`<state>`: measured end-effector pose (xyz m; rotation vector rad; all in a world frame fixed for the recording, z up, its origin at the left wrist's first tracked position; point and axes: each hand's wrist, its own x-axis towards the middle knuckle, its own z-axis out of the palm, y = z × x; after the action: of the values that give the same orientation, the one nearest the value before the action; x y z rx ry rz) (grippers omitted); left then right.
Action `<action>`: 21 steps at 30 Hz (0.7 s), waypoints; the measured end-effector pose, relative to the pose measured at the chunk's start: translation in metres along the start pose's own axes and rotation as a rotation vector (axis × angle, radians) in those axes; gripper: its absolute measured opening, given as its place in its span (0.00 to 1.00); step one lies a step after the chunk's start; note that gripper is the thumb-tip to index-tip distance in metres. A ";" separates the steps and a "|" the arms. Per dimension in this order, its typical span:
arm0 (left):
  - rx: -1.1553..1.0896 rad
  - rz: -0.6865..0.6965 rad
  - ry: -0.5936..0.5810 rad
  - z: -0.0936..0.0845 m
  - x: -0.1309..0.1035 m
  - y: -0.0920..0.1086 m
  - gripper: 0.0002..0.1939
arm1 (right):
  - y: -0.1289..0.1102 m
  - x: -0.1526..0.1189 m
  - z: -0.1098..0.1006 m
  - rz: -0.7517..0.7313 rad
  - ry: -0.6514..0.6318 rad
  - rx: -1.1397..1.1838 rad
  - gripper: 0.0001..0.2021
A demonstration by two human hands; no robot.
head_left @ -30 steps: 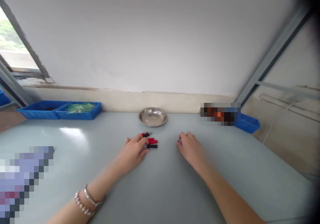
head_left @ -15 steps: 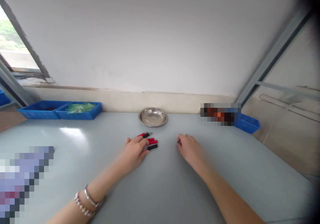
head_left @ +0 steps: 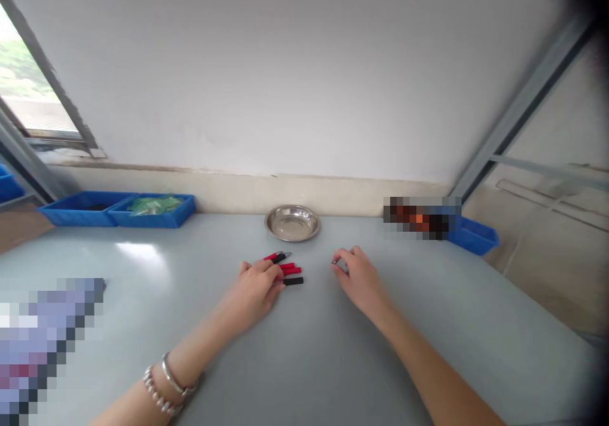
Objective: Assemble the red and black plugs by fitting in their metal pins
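Several red and black pens lie on the grey table just left of its middle. My left hand [head_left: 259, 285] rests over them with its fingers curled round their near parts, hiding much of them. Red pens [head_left: 291, 270] and a black pen [head_left: 294, 281] stick out to the right of the fingers. Beyond the knuckles, the tip of another black pen [head_left: 280, 258] shows. To the right, apart from the pens, my right hand [head_left: 356, 275] has its thumb and fingers bent round a small dark thing, too small to make out.
Behind the hands, a round metal dish [head_left: 292, 224] stands near the wall. Blue trays [head_left: 152, 213] are at the back left, one with a green bag. Another blue tray [head_left: 473, 235] and a blurred item sit back right. A blurred flat object [head_left: 42, 337] lies at left.
My right hand has shifted slightly, and its index finger has lifted from the thumb. The black pen under my left hand has turned a little and sticks out slightly further right.
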<state>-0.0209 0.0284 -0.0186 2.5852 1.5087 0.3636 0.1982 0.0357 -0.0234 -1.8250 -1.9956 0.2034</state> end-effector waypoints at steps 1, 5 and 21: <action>-0.014 -0.006 0.017 0.000 0.000 0.000 0.09 | -0.001 0.000 -0.001 -0.031 -0.003 0.100 0.06; -0.083 -0.047 0.109 -0.001 0.002 0.002 0.10 | -0.009 -0.001 -0.003 -0.100 -0.072 0.474 0.06; -0.232 -0.043 0.175 -0.004 0.001 0.014 0.09 | -0.017 -0.005 -0.001 -0.040 -0.161 0.906 0.08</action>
<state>-0.0101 0.0224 -0.0111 2.3896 1.4718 0.7307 0.1833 0.0289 -0.0171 -1.1911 -1.6042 1.0684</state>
